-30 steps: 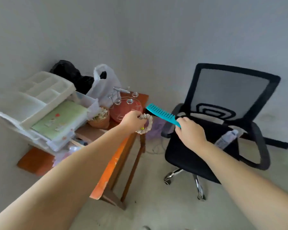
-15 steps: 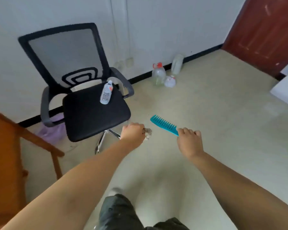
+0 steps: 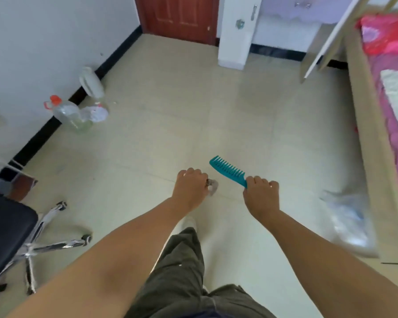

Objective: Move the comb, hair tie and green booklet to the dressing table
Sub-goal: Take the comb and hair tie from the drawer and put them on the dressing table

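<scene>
I'm looking down at a pale tiled floor (image 3: 170, 106) that fills most of the view, its faint joints crossing under both outstretched arms. My right hand (image 3: 261, 193) is curled in a fist round the handle of the teal comb (image 3: 228, 171), which sticks out up and to the left with its teeth pointing away from me, held in the air above the tiles. My left hand (image 3: 189, 188) is closed as well, with the pale hair tie (image 3: 212, 186) bunched at the fingertips and poking out on the comb's side; the two hands are near each other but apart. I cannot see the green booklet or a dressing table from here.

Along the left runs a white wall (image 3: 44, 42) with a black skirting strip. At its foot stand a clear plastic jug (image 3: 70, 117) with a red cap, a white bottle (image 3: 92, 82) leaning behind it, and a crumpled white bag just beside the jug. The black seat and chrome star base of an office chair (image 3: 32, 239) sit at lower left. A red-brown door (image 3: 179, 17) closes the far end, with a white cabinet (image 3: 236, 35) to its right. A wooden bed frame (image 3: 368, 138) with pink bedding lines the right edge, and a clear plastic bag (image 3: 349, 223) lies on the floor against it. My olive trouser leg (image 3: 182, 271) and a white shoe show between my arms.
</scene>
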The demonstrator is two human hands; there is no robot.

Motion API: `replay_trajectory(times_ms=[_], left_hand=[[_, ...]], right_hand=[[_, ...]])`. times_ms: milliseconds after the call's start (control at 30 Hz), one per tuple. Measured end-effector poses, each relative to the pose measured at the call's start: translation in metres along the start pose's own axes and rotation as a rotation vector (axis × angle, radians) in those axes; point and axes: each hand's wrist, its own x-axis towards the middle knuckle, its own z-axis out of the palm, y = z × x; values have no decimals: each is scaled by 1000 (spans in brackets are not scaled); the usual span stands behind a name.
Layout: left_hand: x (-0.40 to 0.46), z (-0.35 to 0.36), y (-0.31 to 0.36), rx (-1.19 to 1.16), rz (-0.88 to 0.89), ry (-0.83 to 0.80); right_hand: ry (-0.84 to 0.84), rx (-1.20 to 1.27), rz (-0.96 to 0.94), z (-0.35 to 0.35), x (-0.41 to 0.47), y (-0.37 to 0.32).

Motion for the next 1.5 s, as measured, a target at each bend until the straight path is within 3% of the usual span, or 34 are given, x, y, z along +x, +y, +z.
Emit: replay_trajectory(times_ms=[400, 600, 667, 900, 1200, 1500], left_hand=[[317, -32, 59, 92, 248, -61], [490, -48, 114, 88, 303, -33], [548, -48, 138, 23, 269, -21], [734, -84, 198, -534, -41, -60], [984, -132, 177, -676, -145, -54], [1247, -205, 143, -761, -181, -75]], right_hand=[[-46, -9, 336, -31, 217, 146], [17, 64, 461, -43, 340, 239], [44, 81, 472, -45, 392, 275], [140, 146, 424, -80, 581, 393], [182, 237, 299, -110, 852, 445], [191, 398, 450, -164, 1090, 470]])
